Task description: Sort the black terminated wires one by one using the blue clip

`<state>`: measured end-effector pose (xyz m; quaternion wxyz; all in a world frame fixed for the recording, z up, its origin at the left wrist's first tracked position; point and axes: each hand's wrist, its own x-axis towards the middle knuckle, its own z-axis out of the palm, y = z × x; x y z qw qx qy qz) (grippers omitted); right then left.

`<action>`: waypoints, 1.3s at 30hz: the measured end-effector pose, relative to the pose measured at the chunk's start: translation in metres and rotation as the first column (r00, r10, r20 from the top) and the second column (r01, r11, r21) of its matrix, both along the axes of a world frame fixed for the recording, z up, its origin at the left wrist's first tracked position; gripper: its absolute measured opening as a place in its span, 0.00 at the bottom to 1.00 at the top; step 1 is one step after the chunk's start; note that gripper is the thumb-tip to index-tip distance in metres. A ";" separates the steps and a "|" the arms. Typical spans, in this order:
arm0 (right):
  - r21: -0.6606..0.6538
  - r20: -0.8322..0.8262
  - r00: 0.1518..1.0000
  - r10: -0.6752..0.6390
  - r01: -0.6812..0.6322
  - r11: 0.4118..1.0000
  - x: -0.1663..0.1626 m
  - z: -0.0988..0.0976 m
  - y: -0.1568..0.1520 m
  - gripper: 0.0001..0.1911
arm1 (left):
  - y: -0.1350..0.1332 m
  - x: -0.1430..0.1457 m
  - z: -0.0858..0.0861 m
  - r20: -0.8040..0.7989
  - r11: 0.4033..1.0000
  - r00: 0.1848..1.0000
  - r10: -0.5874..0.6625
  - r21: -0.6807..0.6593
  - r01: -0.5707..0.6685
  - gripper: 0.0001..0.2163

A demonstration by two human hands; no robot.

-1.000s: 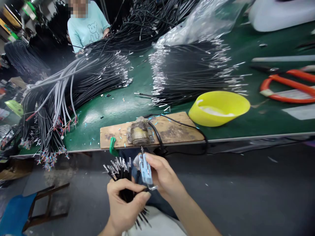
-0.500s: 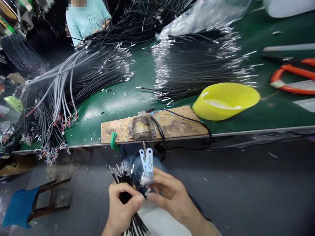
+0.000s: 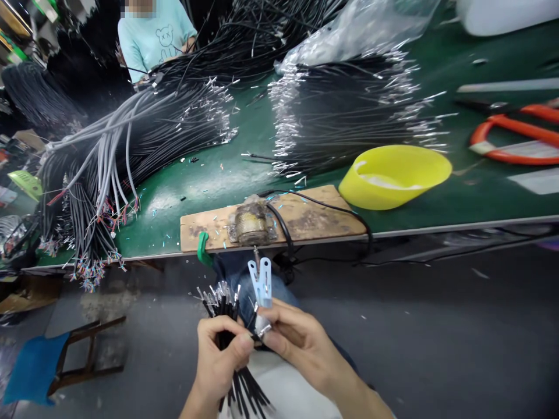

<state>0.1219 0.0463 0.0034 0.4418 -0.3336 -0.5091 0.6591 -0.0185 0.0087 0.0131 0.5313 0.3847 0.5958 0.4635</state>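
Note:
My left hand [image 3: 227,358] is closed around a bundle of black cables [image 3: 248,387], whose bare silvery wire ends [image 3: 218,297] fan out above the thumb. One cable stands apart from the bundle, between my two hands. With thumb and fingers pinched, my right hand [image 3: 297,343] grips the silvery wire end [image 3: 262,327] of that cable. Just above those fingertips is a light blue clothes peg [image 3: 261,282], fixed to the shaft of a small motor [image 3: 252,224]. Whether my fingers touch the peg's lower end I cannot tell.
The motor sits on a wooden board [image 3: 314,215], held by a green clamp [image 3: 203,249] at the table edge. A yellow container [image 3: 371,189], orange-handled scissors [image 3: 484,137] and cable piles [image 3: 340,110] lie on the green table [image 3: 174,198]. Across it sits a person [image 3: 157,35]. A blue chair [image 3: 35,369] stands left.
Both hands have shifted slightly, and my right fingers have closed in on the wire end below the peg. The left hand still grips the bundle. The view has moved a little.

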 end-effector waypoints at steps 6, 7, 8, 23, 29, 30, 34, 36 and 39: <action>-0.114 -0.002 1.000 -0.006 0.006 0.994 -0.007 0.001 0.000 0.19 | 0.002 0.000 -0.008 0.109 1.000 0.994 -0.012 -0.025 0.015 0.19; -0.126 -0.001 1.000 -0.010 0.010 0.992 -0.008 0.001 0.001 0.18 | 0.002 0.000 -0.009 0.127 0.999 0.992 -0.016 -0.028 0.020 0.19; -0.133 0.005 1.000 -0.016 0.016 0.991 -0.010 0.000 0.001 0.16 | 0.002 -0.001 -0.009 0.143 0.999 0.989 -0.021 -0.031 0.026 0.19; -0.028 0.011 0.986 -0.165 0.166 0.986 -0.007 0.000 0.004 0.18 | 0.004 -0.003 -0.005 0.170 1.000 0.985 -0.013 -0.005 0.014 0.17; 0.063 0.075 0.975 -0.210 0.206 0.977 -0.007 0.004 0.000 0.13 | 0.005 0.002 -0.005 0.074 1.000 0.997 0.012 -0.013 -0.011 0.19; 0.014 0.051 0.985 -0.166 0.165 0.986 -0.006 0.005 -0.001 0.14 | 0.005 0.002 -0.004 0.059 1.000 0.998 0.010 -0.005 -0.010 0.19; -0.147 -0.093 0.995 0.043 -0.056 0.988 -0.001 0.004 0.001 0.15 | 0.008 -0.001 0.003 -0.091 0.994 0.996 0.012 0.108 -0.002 0.16; -0.163 -0.107 0.993 0.046 -0.063 0.985 0.002 0.004 0.008 0.15 | 0.011 -0.004 0.005 -0.136 0.989 0.991 -0.001 0.149 0.022 0.13; -0.153 -0.023 0.994 -0.106 0.101 0.983 0.005 0.005 0.023 0.17 | 0.018 -0.012 0.007 -0.140 0.984 0.989 -0.038 0.166 0.062 0.11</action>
